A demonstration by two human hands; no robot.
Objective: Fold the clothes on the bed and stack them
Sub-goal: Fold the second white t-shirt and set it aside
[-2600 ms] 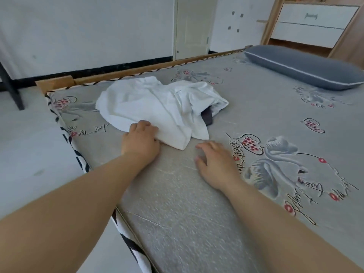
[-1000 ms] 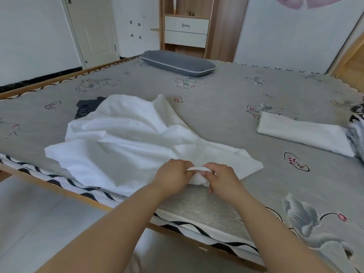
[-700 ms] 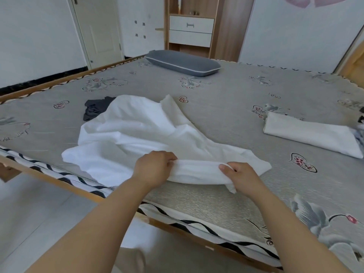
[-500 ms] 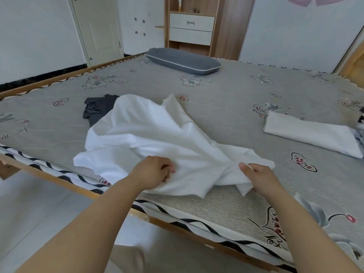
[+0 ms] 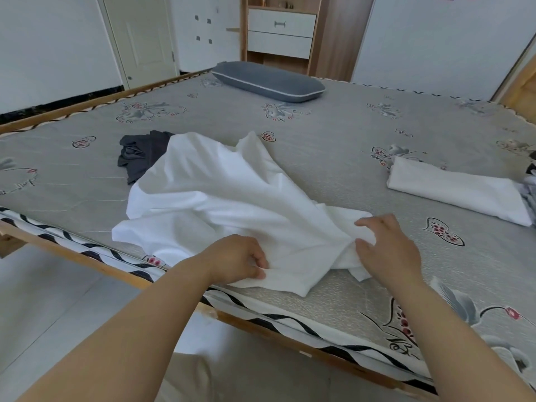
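Observation:
A crumpled white garment (image 5: 220,198) lies spread near the bed's front edge. My left hand (image 5: 237,261) pinches its near hem between thumb and curled fingers. My right hand (image 5: 388,248) grips a bunched part of the same garment, thumb and fingers curled into the cloth. A dark grey garment (image 5: 139,153) lies crumpled behind the white one, partly covered by it. A folded white garment (image 5: 458,194) rests on the bed at the right.
The grey patterned mattress (image 5: 333,146) has a wooden frame edge (image 5: 87,262) along the front. A grey pillow (image 5: 269,81) lies at the far side. More cloth (image 5: 530,187) shows at the right edge. A drawer unit (image 5: 281,31) stands behind the bed.
The white garment was dragged from the far-left pile toward the front edge. My hands moved apart along its hem, then my right hand shifted onto a bunched fold.

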